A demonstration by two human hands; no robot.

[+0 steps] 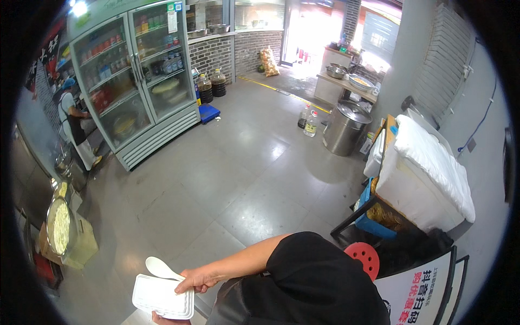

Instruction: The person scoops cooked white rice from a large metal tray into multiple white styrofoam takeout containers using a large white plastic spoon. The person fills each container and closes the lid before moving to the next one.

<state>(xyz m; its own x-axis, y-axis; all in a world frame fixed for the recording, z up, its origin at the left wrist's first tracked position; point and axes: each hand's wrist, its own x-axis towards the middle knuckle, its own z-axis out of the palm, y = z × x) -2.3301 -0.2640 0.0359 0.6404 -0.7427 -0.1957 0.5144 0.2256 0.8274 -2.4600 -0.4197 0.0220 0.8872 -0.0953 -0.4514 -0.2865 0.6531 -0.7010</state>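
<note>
At the lower left, my right hand (197, 280) grips a white rice spoon (160, 268), its bowl pointing up and left. The thumb of that hand also rests on a small stack of white disposable food containers (162, 294). Under the stack's near edge, my left hand (171, 320) supports it; only some fingers show at the picture's bottom. My right arm, in a black sleeve, reaches across from the right. Whether the containers hold anything cannot be seen.
A large basin of pale shredded food (61, 227) stands at left. A glass-door drinks fridge (136, 81) is behind, with a person in an apron (73, 118) beside it. On the right are a steel pot (347, 128), a quilt-covered white box (422, 187) and a red stool (364, 260).
</note>
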